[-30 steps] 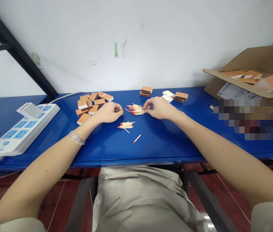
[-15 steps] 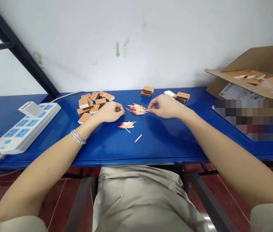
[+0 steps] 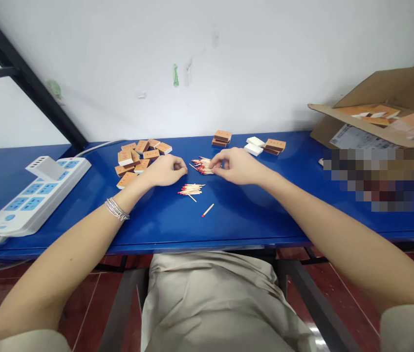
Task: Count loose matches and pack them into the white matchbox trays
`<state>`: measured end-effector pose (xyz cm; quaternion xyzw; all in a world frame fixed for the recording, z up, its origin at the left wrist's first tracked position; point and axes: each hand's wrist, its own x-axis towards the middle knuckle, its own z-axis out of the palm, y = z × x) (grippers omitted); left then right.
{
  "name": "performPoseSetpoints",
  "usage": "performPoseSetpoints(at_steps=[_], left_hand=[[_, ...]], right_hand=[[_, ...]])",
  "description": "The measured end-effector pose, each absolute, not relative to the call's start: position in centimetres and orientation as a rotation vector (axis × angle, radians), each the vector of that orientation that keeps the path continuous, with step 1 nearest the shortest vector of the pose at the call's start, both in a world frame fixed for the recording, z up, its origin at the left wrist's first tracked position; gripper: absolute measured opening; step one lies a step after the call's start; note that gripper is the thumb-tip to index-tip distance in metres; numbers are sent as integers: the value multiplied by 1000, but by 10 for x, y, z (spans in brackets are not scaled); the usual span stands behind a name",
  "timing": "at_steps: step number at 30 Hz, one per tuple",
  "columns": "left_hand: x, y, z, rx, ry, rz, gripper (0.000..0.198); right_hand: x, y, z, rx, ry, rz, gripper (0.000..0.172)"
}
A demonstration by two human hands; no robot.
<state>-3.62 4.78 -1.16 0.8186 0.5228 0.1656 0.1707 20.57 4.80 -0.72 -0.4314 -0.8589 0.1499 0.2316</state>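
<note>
A loose pile of red-tipped matches (image 3: 202,165) lies on the blue table (image 3: 250,215). My right hand (image 3: 234,166) rests beside it with curled fingers that touch the pile's right end. My left hand (image 3: 164,170) lies curled on the table left of the pile; what it holds, if anything, is hidden. A smaller bunch of matches (image 3: 191,189) sits nearer me, and a single match (image 3: 207,210) lies in front of it. A heap of orange matchboxes (image 3: 139,155) is just behind my left hand.
More matchboxes (image 3: 222,138) and white inner trays (image 3: 254,145) lie at the back. A white power strip (image 3: 34,191) with a charger sits on the left. An open cardboard box (image 3: 382,122) with matchboxes stands at the right. A white wall is behind.
My right hand has slid left onto the right end of the match pile. My left hand has stayed in place.
</note>
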Motion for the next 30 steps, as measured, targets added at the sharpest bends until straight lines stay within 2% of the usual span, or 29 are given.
performPoseSetpoints(at_steps=[4, 19, 30], left_hand=[[-36, 48, -12, 2320, 1499, 461, 22], [-35, 48, -11, 2309, 1517, 459, 21], [-34, 47, -11, 2302, 1513, 470, 21]], right_hand=[[224, 62, -2, -1362, -2352, 269, 21], [211, 69, -26, -1304, -2399, 303, 13], [219, 69, -13, -1363, -2331, 324, 18]])
